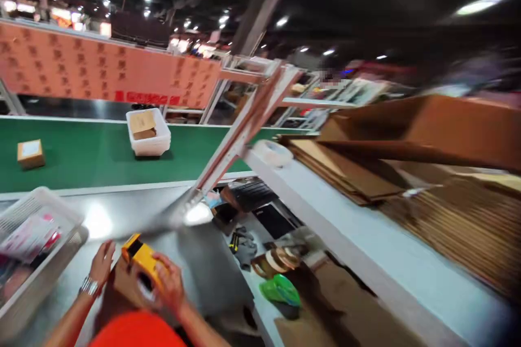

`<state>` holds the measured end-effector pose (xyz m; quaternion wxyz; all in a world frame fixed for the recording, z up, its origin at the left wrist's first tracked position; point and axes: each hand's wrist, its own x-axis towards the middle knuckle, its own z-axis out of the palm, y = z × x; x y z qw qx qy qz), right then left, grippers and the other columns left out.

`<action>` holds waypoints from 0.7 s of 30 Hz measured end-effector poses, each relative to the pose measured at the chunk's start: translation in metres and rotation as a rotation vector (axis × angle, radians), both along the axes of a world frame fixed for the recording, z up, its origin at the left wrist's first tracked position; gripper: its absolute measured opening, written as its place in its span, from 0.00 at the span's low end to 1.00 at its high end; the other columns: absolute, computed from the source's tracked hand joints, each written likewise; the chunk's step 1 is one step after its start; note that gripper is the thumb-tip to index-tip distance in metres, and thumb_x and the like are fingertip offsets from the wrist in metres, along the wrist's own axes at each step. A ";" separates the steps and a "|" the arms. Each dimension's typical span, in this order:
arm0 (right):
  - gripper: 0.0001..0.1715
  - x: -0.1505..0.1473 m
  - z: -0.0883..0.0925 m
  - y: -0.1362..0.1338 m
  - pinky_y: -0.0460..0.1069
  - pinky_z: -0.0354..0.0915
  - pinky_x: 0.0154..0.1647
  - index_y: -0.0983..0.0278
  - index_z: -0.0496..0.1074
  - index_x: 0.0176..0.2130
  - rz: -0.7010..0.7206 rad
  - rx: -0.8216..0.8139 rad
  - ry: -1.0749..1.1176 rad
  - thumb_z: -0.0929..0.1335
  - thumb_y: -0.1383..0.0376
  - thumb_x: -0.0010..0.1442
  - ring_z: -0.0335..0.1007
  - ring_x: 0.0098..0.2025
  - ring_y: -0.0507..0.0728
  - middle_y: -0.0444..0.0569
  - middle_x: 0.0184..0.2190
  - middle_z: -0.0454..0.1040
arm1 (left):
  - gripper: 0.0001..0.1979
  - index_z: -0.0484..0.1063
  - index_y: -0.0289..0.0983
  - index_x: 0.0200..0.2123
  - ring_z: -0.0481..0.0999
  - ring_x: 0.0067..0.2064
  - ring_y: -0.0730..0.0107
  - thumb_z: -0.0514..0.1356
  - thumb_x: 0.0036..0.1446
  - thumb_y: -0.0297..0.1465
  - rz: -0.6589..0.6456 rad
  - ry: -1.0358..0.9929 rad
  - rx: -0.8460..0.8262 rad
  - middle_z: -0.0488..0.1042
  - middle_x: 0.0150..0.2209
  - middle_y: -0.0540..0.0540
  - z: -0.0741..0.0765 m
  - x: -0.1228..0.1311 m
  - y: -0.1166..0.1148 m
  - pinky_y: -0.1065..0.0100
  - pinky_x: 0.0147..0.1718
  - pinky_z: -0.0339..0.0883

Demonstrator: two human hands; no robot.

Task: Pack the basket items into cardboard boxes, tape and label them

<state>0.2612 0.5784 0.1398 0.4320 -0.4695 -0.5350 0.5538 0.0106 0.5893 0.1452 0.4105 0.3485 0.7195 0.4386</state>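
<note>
A yellow tape dispenser with a roll of tape rests on a brown cardboard box at the lower left. My right hand is wrapped round the dispenser from its right side. At the box's left side is my left hand, with its fingers stretched out and a metal watch on the wrist. Whether its fingertips press on the box is hard to tell. An orange-red shape at the bottom edge hides the near part of the box.
A white basket of packaged goods stands left. Behind runs a green conveyor with a small carton and a white bin. Right are a slanted post, a shelf with flat cardboard, tape rolls and a green object.
</note>
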 end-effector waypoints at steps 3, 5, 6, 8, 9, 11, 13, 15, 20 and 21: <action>0.49 0.001 0.003 -0.002 0.52 0.72 0.23 0.61 0.79 0.59 0.046 -0.147 0.032 0.68 0.27 0.60 0.70 0.23 0.57 0.49 0.29 0.77 | 0.45 0.75 0.37 0.43 0.84 0.38 0.53 0.55 0.49 0.74 0.038 -0.062 -0.021 0.80 0.35 0.41 0.016 -0.007 -0.005 0.61 0.28 0.72; 0.48 0.000 0.002 -0.005 0.51 0.69 0.21 0.62 0.77 0.60 0.074 -0.189 0.056 0.70 0.29 0.61 0.68 0.21 0.56 0.46 0.26 0.75 | 0.44 0.74 0.38 0.40 0.79 0.31 0.59 0.55 0.50 0.75 -0.044 -0.144 -0.113 0.75 0.28 0.47 0.025 -0.006 -0.005 0.65 0.26 0.66; 0.47 0.000 0.002 -0.007 0.50 0.69 0.21 0.63 0.77 0.60 0.085 -0.191 0.059 0.71 0.30 0.61 0.68 0.21 0.55 0.46 0.26 0.75 | 0.44 0.74 0.37 0.38 0.78 0.29 0.61 0.56 0.51 0.75 -0.104 -0.195 -0.182 0.74 0.27 0.48 0.029 -0.004 -0.006 0.65 0.26 0.65; 0.45 -0.001 0.004 -0.010 0.50 0.69 0.21 0.64 0.78 0.59 0.106 -0.163 0.036 0.71 0.32 0.63 0.68 0.21 0.55 0.47 0.28 0.77 | 0.42 0.75 0.37 0.34 0.78 0.28 0.63 0.58 0.54 0.73 -0.195 -0.279 -0.276 0.74 0.25 0.48 0.035 -0.002 -0.006 0.66 0.27 0.64; 0.44 -0.001 0.005 -0.010 0.51 0.71 0.24 0.65 0.79 0.58 0.117 -0.125 0.010 0.71 0.33 0.64 0.70 0.22 0.56 0.49 0.30 0.80 | 0.40 0.75 0.36 0.32 0.77 0.28 0.64 0.60 0.54 0.72 -0.211 -0.307 -0.293 0.74 0.25 0.48 0.036 -0.001 -0.006 0.67 0.26 0.63; 0.39 -0.002 0.007 -0.010 0.53 0.78 0.35 0.65 0.82 0.54 0.129 -0.009 -0.052 0.71 0.35 0.66 0.79 0.32 0.60 0.54 0.37 0.84 | 0.37 0.73 0.37 0.28 0.72 0.26 0.69 0.65 0.54 0.68 -0.199 -0.332 -0.284 0.73 0.24 0.49 0.037 -0.002 -0.006 0.69 0.25 0.59; 0.35 -0.003 0.009 -0.008 0.56 0.80 0.50 0.64 0.84 0.51 0.142 0.103 -0.104 0.71 0.38 0.67 0.84 0.45 0.65 0.58 0.47 0.86 | 0.34 0.70 0.38 0.25 0.67 0.24 0.73 0.69 0.54 0.64 -0.175 -0.340 -0.278 0.69 0.21 0.52 0.036 -0.005 -0.005 0.70 0.24 0.56; 0.33 -0.005 0.011 -0.005 0.58 0.79 0.57 0.64 0.84 0.51 0.174 0.151 -0.141 0.70 0.40 0.68 0.84 0.51 0.67 0.59 0.50 0.87 | 0.31 0.67 0.39 0.21 0.64 0.23 0.74 0.70 0.55 0.59 -0.166 -0.331 -0.287 0.65 0.19 0.54 0.032 -0.008 -0.004 0.70 0.24 0.55; 0.33 -0.010 0.028 0.000 0.57 0.79 0.55 0.65 0.83 0.53 0.268 0.121 -0.194 0.71 0.41 0.66 0.85 0.51 0.67 0.59 0.52 0.86 | 0.26 0.67 0.38 0.18 0.63 0.23 0.75 0.68 0.61 0.46 -0.111 -0.247 -0.281 0.68 0.20 0.51 0.016 -0.012 -0.003 0.71 0.24 0.56; 0.35 -0.009 0.034 0.000 0.56 0.79 0.54 0.65 0.82 0.56 0.311 0.101 -0.202 0.72 0.42 0.64 0.84 0.51 0.67 0.59 0.54 0.86 | 0.25 0.68 0.38 0.19 0.63 0.23 0.74 0.67 0.62 0.44 -0.088 -0.218 -0.273 0.69 0.20 0.51 0.013 -0.015 -0.003 0.71 0.24 0.57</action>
